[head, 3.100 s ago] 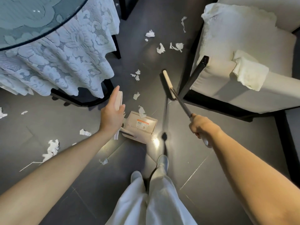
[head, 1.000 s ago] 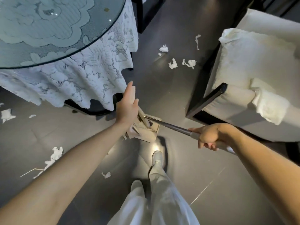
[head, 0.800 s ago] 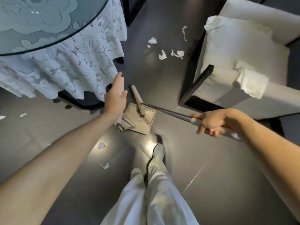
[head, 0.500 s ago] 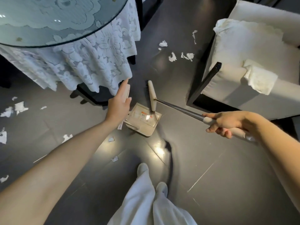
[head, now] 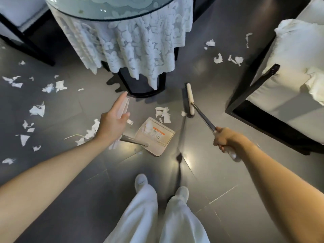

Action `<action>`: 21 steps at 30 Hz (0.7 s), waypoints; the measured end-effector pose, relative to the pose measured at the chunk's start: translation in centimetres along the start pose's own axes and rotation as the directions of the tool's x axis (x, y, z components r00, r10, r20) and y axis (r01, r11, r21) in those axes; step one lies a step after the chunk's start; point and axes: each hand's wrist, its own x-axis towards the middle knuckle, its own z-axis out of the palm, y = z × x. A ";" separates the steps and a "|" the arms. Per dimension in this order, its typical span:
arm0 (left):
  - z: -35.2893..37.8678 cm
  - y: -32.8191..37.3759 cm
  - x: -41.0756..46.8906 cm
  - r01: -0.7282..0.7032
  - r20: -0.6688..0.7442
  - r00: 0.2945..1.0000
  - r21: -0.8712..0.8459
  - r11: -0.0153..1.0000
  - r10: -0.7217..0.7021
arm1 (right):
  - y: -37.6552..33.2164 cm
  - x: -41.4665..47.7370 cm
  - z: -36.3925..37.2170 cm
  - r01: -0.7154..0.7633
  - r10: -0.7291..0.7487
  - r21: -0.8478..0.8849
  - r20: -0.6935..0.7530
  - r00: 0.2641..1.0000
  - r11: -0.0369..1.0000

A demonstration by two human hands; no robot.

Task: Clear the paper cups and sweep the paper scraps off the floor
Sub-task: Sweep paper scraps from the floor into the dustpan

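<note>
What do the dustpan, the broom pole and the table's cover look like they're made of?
Dustpan: beige moulded plastic, probably; smooth, matte, with a printed sticker.
Broom pole: likely metal; thin, dark, with a shiny glint.
Table's cover: white lace cloth; see-through flower pattern, hanging in folds under a glossy glass top.

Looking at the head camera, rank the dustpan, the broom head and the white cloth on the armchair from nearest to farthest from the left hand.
1. Dustpan: just right of the left hand, which holds its handle.
2. Broom head: farther right, on the floor.
3. White cloth: far right, lying on the armchair.
</note>
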 end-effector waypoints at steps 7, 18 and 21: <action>-8.0 -9.1 -3.0 0.070 -0.020 0.997 -0.035 0.997 -0.070 | -6.0 0.0 10.2 0.053 -0.044 -0.145 0.064 0.997 0.988; -21.3 -24.2 -3.5 0.044 0.036 0.998 0.050 0.998 -0.045 | -16.2 -6.0 26.4 0.101 0.011 -0.536 0.201 0.980 0.838; -23.2 -26.4 -4.6 0.021 0.057 0.998 0.086 0.996 -0.026 | -16.7 -8.4 27.2 0.098 0.043 -0.459 0.286 0.957 0.883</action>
